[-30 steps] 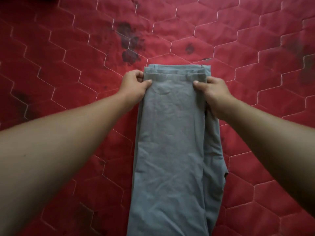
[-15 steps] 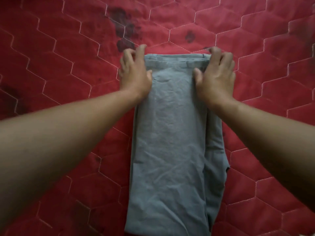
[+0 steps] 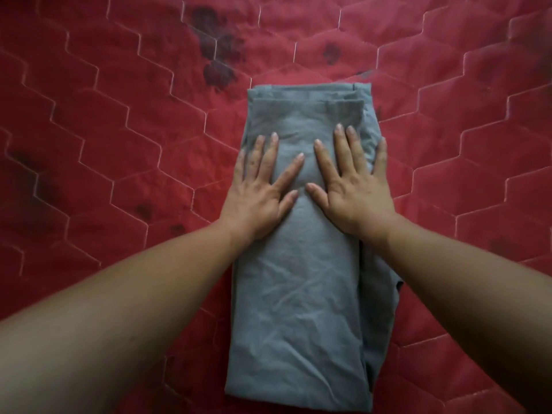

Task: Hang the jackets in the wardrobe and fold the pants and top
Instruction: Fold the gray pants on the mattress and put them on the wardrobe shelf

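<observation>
Two bare arms reach forward from the bottom of the view. Between them lie the grey pants (image 3: 298, 309), folded into a long strip on a red quilted mattress (image 3: 104, 130). The near end of the pants is the closest part, and the cloth there is full of small wrinkles. A second layer of the pants peeks out along the right side.

Farther up, the left hand (image 3: 263, 189) lies flat on the left side of the pants. Its grip is released, with the fingers spread wide and holding nothing. The outer fingers hang over the left edge of the pants. The right hand (image 3: 352, 183) lies flat on the right side of the pants, palm down. Its grip is released too, fingers spread. The two thumbs nearly meet over the middle of the pants.

Past the fingertips is the far end of the pants, with hems stacked on each other. Beyond the pants, dark stains (image 3: 219, 55) mark the mattress.
</observation>
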Available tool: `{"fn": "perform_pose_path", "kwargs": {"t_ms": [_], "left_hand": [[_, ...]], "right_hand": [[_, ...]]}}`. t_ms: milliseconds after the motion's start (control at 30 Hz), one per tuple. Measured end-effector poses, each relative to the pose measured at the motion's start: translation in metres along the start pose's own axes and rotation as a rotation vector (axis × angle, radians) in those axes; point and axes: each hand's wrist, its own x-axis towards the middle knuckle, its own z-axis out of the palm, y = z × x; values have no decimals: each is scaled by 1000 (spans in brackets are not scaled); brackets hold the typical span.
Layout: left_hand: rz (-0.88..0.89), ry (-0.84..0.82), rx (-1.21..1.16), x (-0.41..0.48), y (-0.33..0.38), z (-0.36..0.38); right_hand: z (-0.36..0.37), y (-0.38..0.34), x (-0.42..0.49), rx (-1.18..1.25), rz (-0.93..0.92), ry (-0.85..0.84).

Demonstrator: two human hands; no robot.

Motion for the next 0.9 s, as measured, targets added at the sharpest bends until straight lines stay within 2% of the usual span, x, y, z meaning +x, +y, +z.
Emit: {"fn": "perform_pose_path", "kwargs": {"t_ms": [100,267,500,667,767,900], "left_hand": [[-15,-11,11,-27,14,-2],[99,-8,-25,-129,19,25],[50,-46,-31,-136,19,28],[79,-121,-31,-189,34,24],[131,-137,0,-241,36,36],[94,-172,-2,-266,34,39]], "right_hand": [[4,-9,-30,8,-8,16],[37,6,-122,-9,-94,21],[30,-4,-128,-14,-44,-11],[48,-25,-228,38,-173,-77],[67,-30,-283,46,-86,-91],[66,-34,-288,62,-45,-113]]}}
